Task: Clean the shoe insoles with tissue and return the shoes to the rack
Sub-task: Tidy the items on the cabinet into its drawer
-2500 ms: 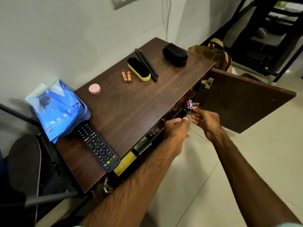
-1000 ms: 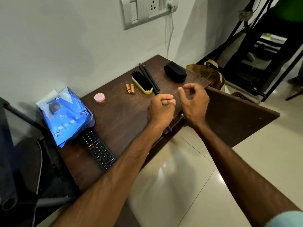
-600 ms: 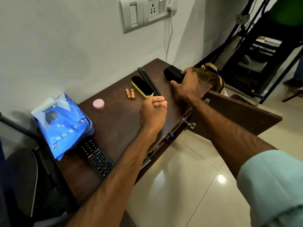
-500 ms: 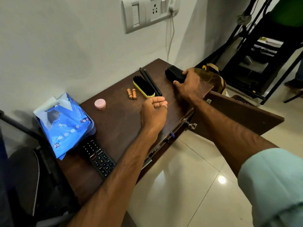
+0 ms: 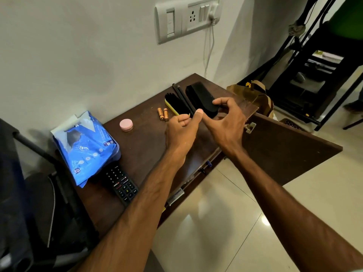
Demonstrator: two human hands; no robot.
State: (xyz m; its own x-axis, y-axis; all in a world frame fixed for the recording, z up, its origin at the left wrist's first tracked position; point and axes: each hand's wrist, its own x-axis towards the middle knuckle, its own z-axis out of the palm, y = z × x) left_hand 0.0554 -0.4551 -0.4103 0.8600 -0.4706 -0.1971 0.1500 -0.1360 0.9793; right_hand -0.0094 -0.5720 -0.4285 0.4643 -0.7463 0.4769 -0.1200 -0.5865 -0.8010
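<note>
A blue tissue pack (image 5: 86,142) lies at the left end of the dark wooden cabinet top (image 5: 141,142). My right hand (image 5: 225,122) grips the near end of a black oblong shoe brush (image 5: 200,99) between thumb and fingers, at the cabinet's far right corner. My left hand (image 5: 181,132) hovers just left of it, fingers loosely curled, holding nothing. No shoe or insole is in view.
On the cabinet top lie a yellow-backed brush (image 5: 176,106), black rods (image 5: 181,95), two batteries (image 5: 163,114), a pink tin (image 5: 126,124) and a remote (image 5: 119,183). The cabinet door (image 5: 284,146) stands open to the right. A brown bag (image 5: 255,95) sits behind it, a chair (image 5: 39,193) at left.
My right hand reached to the black brush and took hold of it, then drew it nearer. My left hand came up over the cabinet top and moved close beside the right.
</note>
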